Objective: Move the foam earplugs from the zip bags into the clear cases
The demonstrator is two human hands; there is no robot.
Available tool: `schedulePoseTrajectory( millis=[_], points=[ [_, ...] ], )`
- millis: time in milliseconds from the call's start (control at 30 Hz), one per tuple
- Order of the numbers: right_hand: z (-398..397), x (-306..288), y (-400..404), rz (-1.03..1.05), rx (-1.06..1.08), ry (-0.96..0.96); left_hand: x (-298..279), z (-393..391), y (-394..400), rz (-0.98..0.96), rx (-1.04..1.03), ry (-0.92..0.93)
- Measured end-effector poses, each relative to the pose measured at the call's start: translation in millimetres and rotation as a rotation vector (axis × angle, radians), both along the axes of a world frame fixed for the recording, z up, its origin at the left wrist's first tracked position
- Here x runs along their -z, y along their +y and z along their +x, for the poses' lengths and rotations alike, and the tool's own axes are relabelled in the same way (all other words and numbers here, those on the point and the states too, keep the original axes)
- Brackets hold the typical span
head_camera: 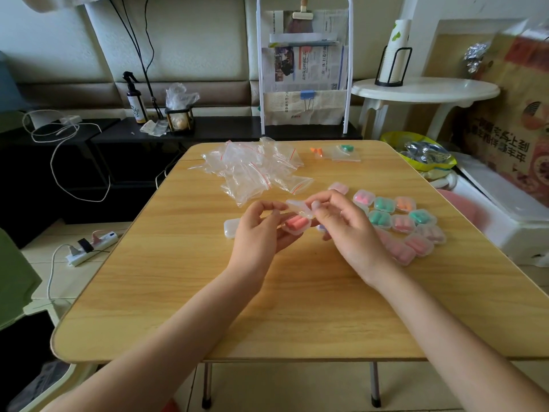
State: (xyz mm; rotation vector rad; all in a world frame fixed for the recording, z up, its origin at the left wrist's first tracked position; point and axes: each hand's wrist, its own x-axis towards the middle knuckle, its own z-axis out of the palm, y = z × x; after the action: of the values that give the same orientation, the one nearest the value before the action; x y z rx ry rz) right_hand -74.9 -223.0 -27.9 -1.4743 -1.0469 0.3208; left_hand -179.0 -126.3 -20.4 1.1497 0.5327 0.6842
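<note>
Left hand [261,230]: just left of frame centre, fingers curled under and around a small clear case [297,224], so it's holding the thing up off the wooden table [267,307].
Right hand [344,224]: right beside it, thumb and fingertips pinching the case's hinged lid [300,207], which is flipped open and tilted up.
Case contents: pink earplugs [295,223] sitting in the bottom half, looks like two but kinda blurry.
Spare case [232,228]: an unfilled clear one lying on the table, touching or nearly touching the left hand's knuckles, can't tell which.
Filled cases [407,224]: a whole cluster right of centre, behind the right hand, packed close together with pink, green and orange plugs inside, lids down as far as I can see.
Emptied zip bags [252,168]: crumpled heap with red zip strips, upper middle of the frame, far side of the table.
Bags still loaded: two near the table's far edge, upper right of the heap, one with orange plugs [317,151], one with green plugs [346,148].
Background: newspaper rack [306,69] behind the table, spray bottle [135,99] upper left, white round side table [424,90] upper right.
</note>
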Motion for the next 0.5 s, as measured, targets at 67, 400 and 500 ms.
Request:
schedulePoseTrajectory(
  millis=[67, 400, 500],
  points=[
    [-1, 2, 0, -0.023, -0.010, -0.081, -2, -1, 2, -0.011, 0.011, 0.022],
    [2, 12, 2, -0.058, 0.062, -0.453, -4, -5, 6, -0.078, 0.140, 0.008],
    [2, 7, 1, 0.010, 0.094, -0.389, -3, -4, 3, -0.018, 0.199, 0.044]
  ],
)
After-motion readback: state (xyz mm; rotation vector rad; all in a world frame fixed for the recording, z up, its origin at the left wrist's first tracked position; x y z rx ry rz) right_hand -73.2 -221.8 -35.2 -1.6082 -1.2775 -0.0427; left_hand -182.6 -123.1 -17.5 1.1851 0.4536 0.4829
